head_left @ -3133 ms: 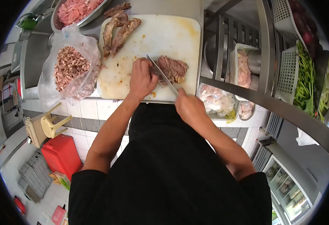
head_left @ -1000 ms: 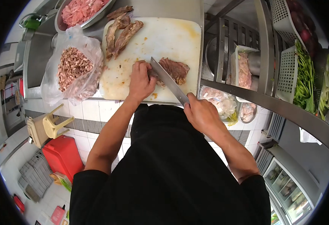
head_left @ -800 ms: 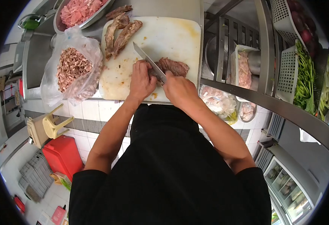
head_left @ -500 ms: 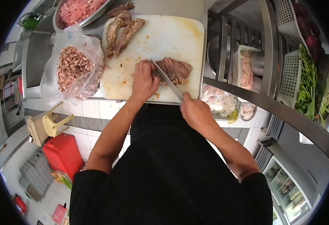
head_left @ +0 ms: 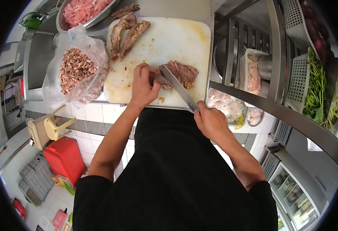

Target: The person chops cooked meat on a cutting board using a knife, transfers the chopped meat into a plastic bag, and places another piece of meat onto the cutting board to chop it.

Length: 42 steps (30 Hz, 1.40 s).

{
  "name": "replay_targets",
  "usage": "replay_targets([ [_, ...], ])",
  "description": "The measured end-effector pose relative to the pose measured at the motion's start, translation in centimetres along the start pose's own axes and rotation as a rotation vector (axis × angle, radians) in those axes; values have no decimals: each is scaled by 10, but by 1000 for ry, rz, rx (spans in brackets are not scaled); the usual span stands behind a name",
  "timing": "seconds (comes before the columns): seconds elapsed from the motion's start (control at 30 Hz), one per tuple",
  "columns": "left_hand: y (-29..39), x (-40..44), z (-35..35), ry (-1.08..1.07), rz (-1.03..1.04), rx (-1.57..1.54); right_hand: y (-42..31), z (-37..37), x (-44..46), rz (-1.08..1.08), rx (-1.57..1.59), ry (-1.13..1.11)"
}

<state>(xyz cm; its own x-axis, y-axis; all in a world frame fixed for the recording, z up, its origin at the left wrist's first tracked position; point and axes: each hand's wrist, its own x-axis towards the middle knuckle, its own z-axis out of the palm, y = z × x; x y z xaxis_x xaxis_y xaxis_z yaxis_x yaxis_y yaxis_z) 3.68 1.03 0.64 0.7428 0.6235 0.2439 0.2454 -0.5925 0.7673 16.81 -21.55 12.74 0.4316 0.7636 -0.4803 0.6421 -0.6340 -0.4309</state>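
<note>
On the white cutting board [head_left: 176, 36] lies a piece of brown cooked meat [head_left: 158, 79], with my left hand [head_left: 144, 86] around its left end, thumb apart from the fingers. My right hand [head_left: 212, 122] grips the handle of a knife [head_left: 181, 91]. The blade slants up and left, its tip at the right side of the held piece. Thin meat slices [head_left: 182, 73] lean together just right of the blade. Longer meat strips [head_left: 132, 37] rest at the board's upper left.
Left of the board sits a plastic bag [head_left: 76, 71] of diced meat. A metal bowl [head_left: 88, 22] of pink meat stands at the upper left. A metal rack [head_left: 269, 101] runs along the right, with a basket [head_left: 298, 82] and greens [head_left: 314, 88] beyond.
My left hand's thumb has spread from its fingers, showing more of the held meat. The knife and my right hand have shifted slightly right and down.
</note>
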Motion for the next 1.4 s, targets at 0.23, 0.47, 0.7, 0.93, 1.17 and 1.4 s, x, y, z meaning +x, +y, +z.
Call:
replay_targets([
  [0.23, -2, 2, 4, -15, 12, 69, -12, -13, -3, -19, 43, 17],
  [0.47, -2, 5, 5, -2, 73, 84, -26, -15, 22, -83, 29, 25],
  [0.7, -4, 5, 5, -23, 60, 74, -33, 6, 76, -184, 93, 92],
  [0.93, -4, 3, 10, -25, 50, 24, -23, 4, 25, -29, 66, -53],
  [1.17, -6, 1, 11, -1, 6, 57, -43, 41, 91, -66, 56, 90],
  [1.4, -6, 4, 5, 11, 103, 111, -9, 26, 33, -18, -48, -1],
])
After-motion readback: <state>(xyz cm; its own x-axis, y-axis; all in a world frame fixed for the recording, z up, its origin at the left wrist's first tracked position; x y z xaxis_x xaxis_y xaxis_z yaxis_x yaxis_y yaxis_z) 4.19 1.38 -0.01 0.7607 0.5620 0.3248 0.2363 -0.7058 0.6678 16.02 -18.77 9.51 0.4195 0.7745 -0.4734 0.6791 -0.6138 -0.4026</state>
